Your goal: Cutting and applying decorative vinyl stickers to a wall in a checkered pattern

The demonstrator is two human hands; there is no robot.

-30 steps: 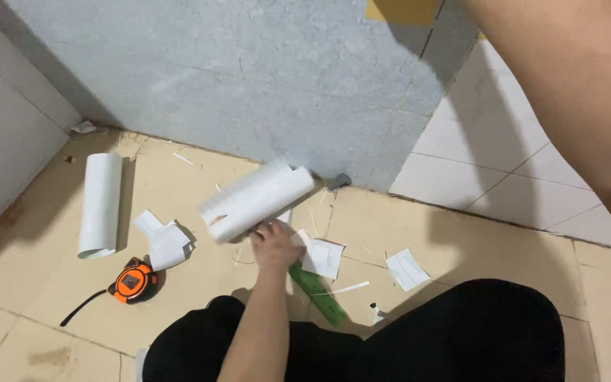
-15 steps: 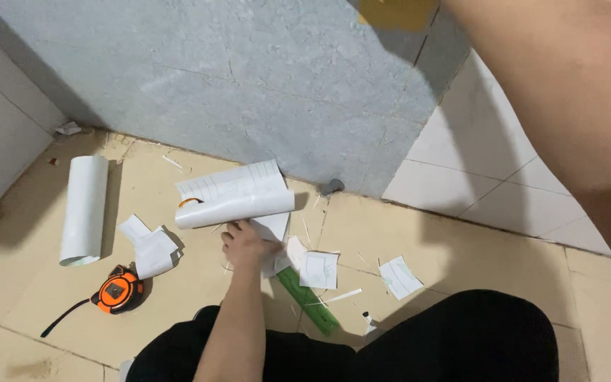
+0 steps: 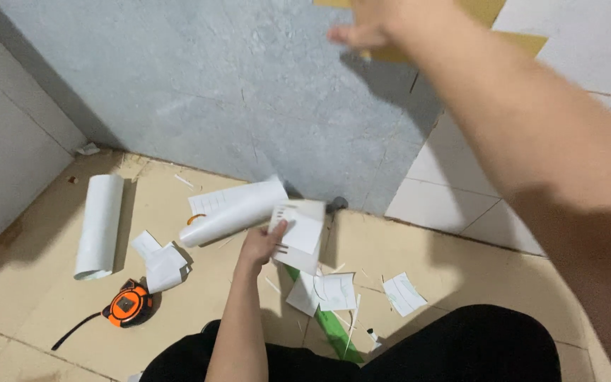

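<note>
the left hand (image 3: 262, 244) pinched a white paper piece (image 3: 300, 233) beside a paper roll (image 3: 238, 212) on the floor (image 3: 199, 311); the right hand (image 3: 376, 28) pressed, fingers loosely curled, a yellow sheet (image 3: 489, 10) on the wall.

The supporting surface is a beige tiled floor (image 3: 199, 297). Lying directly on it: a white roll (image 3: 99, 226) at the left, a second, partly unrolled white roll (image 3: 235, 212) near the wall, an orange tape measure (image 3: 127, 305), crumpled paper pieces (image 3: 158, 260), flat paper scraps (image 3: 403, 293) and a green strip (image 3: 334, 332).
</note>
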